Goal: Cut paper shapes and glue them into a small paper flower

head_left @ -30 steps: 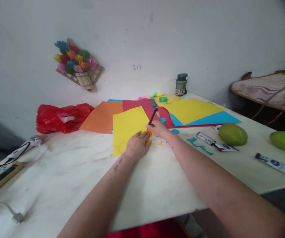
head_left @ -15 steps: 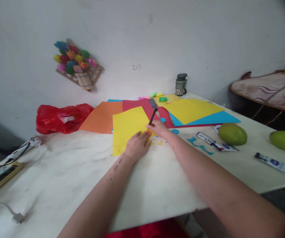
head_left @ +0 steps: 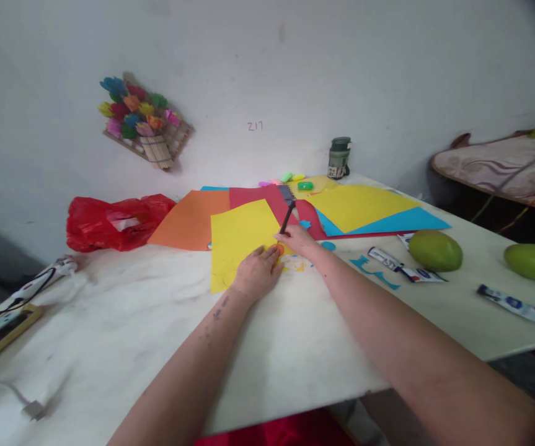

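Note:
A yellow sheet (head_left: 243,232) with faint drawn circles lies in front of me on the white table. My left hand (head_left: 258,271) rests on its lower right part, palm down, fingers spread, with the fingertips at a small orange disc (head_left: 279,249). My right hand (head_left: 297,238) is closed around a dark pen (head_left: 287,217), whose lower end points down at the disc. Small yellow scraps (head_left: 295,265) lie just right of my left hand. Beside my right wrist is a blue disc (head_left: 328,246); a blue star shape (head_left: 305,224) sits behind that hand.
Orange (head_left: 193,220), red, blue and yellow sheets spread behind. A red plastic bag (head_left: 113,226) and a power strip (head_left: 7,334) are left. Right are blue scraps (head_left: 374,272), white tubes (head_left: 513,305) and green fruits (head_left: 435,251). A bottle (head_left: 339,158) stands near the wall.

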Motion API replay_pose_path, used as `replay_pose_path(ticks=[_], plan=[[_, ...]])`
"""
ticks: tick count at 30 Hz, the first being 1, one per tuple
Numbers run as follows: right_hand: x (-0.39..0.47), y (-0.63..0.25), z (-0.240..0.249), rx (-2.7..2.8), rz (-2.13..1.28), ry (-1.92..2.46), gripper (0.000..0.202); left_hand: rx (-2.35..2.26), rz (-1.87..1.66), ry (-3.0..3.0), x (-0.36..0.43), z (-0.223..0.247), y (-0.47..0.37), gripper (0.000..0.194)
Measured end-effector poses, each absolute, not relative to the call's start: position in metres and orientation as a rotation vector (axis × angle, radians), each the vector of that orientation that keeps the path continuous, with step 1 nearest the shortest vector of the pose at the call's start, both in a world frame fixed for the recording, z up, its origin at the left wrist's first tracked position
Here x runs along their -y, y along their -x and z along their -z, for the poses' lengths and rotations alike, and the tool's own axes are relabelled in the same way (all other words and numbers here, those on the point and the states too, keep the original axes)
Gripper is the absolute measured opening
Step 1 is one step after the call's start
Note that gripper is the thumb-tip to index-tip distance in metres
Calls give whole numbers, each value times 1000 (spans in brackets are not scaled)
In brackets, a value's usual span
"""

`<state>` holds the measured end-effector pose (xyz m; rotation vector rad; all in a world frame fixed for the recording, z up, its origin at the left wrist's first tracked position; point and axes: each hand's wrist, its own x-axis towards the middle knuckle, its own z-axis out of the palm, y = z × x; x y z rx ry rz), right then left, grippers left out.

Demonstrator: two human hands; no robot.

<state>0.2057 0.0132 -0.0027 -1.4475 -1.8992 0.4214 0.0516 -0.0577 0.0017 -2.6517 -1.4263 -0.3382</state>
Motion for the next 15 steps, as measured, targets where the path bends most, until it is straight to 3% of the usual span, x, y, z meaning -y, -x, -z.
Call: replay_pose_path(ticks=[15], plan=[[-12,-207,1,1879,-445,1449,16,1415,372,2655,57,-1,-51,47]])
